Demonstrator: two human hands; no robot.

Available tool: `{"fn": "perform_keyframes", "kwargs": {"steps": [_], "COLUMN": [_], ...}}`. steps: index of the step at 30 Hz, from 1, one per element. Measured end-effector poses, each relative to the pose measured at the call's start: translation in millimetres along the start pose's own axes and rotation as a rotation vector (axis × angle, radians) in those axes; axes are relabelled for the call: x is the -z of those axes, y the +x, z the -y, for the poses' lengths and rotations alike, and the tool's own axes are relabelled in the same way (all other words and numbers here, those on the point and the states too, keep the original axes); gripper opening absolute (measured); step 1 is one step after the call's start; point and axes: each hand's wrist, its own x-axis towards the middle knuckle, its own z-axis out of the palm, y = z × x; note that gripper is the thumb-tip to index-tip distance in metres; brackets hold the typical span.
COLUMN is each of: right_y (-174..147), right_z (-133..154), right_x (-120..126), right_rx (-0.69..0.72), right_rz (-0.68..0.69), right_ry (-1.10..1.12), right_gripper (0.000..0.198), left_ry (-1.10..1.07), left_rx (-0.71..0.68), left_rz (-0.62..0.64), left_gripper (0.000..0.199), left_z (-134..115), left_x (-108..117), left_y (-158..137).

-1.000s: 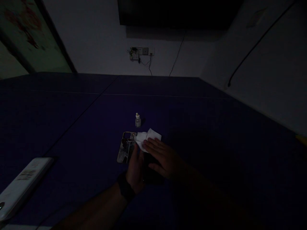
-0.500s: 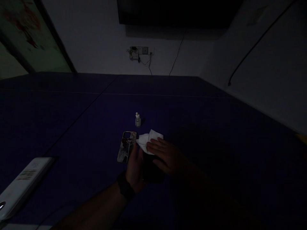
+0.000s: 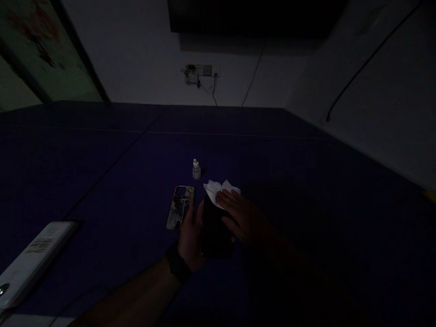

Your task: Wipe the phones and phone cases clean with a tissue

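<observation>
My left hand, with a dark watch on its wrist, is closed around a black phone, gripping it by the edges. Across the phone's upper end lies a white tissue. My right hand presses that tissue against the dark surface with its fingers laid over it. Just left of the phone, a patterned phone case rests flat on the dark blue table. Beyond the case stands a small dropper bottle with a white cap. Dim light hides much of the phone's outline.
On the left of the dark blue table lies a long white device. A wall with sockets and hanging cables stands behind, under a dark screen. A glass panel is at far left.
My right hand and the tissue have shifted slightly right and up over the phone, exposing more of its dark surface. My left hand keeps its hold in nearly the same place.
</observation>
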Motion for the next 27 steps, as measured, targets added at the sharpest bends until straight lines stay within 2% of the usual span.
{"fn": "perform_keyframes", "kwargs": {"steps": [3, 6, 9, 11, 14, 17, 19, 22, 24, 27], "right_y": [1, -1, -2, -3, -3, -5, -6, -6, -5, -6], "right_z": [1, -1, -3, -1, 3, 2, 0, 2, 5, 7], "right_x": [-1, 0, 2, 1, 0, 2, 3, 4, 3, 4], "right_rx": [0.059, 0.145, 0.079, 0.029, 0.096, 0.150, 0.086, 0.027, 0.087, 0.156], "right_rz": [0.039, 0.056, 0.015, 0.018, 0.077, 0.102, 0.074, 0.067, 0.091, 0.075], "right_ry": [0.050, 0.078, 0.047, 0.046, 0.089, 0.089, 0.048, 0.029, 0.063, 0.096], "right_gripper": [0.055, 0.045, 0.040, 0.046, 0.056, 0.045, 0.041, 0.051, 0.056, 0.046], "left_ry": [-0.003, 0.011, 0.009, 0.018, 0.024, 0.022, 0.025, 0.009, 0.001, 0.009], "left_rx": [-0.038, -0.048, -0.044, -0.043, -0.042, -0.039, -0.024, -0.026, -0.045, -0.042], "left_rz": [-0.014, 0.005, 0.021, 0.010, -0.006, 0.005, 0.016, 0.012, 0.002, -0.003], "left_gripper": [0.062, 0.062, 0.064, 0.063, 0.065, 0.066, 0.065, 0.063, 0.060, 0.060], "left_z": [0, 0, 1, 0, -1, -2, -2, -2, -2, -1], "left_x": [1, 5, 8, 9, 8, 4, 2, 2, 5, 8], "left_y": [0, 3, 5, 5, 5, 5, 4, 2, 2, 3]}}
